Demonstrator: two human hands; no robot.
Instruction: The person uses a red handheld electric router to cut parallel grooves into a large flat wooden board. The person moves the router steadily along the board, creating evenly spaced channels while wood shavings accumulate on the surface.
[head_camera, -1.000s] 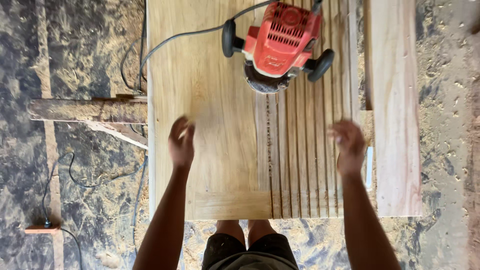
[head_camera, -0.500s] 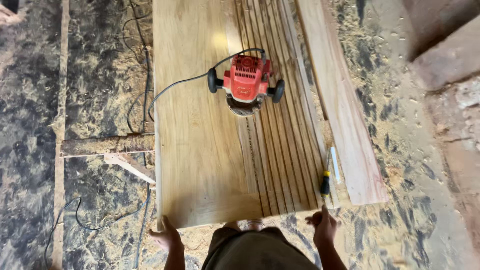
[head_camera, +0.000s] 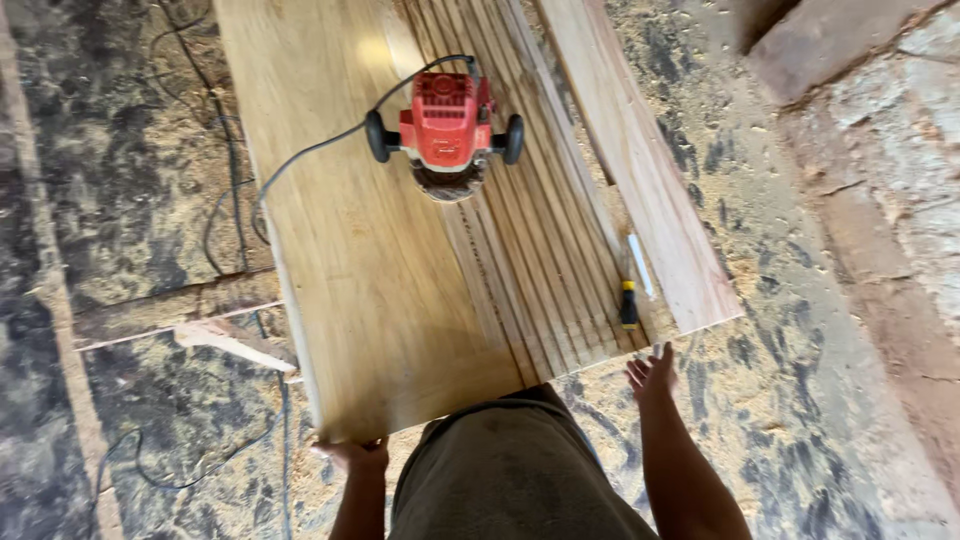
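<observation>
Head view: left hand (head_camera: 352, 453) gripping wooden panel (head_camera: 370, 260) corner, right hand (head_camera: 652, 375) spread, just beside screwdriver (head_camera: 629, 303).

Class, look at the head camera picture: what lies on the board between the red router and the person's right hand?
In the head view, grooved board runs from the red router toward the right hand; a yellow-handled tool lies near the board's end.

A wide pale-yellow wooden board (head_camera: 370, 280) is showing brown lengthwise grain on its left part and parallel darker grooves on its right; a boxy red plastic router (head_camera: 445, 125) with black round knobs is sitting at upper centre; a grey cord (head_camera: 320, 150) is trailing left; tan sawdust is speckling the dark grey floor (head_camera: 130, 200).
</observation>
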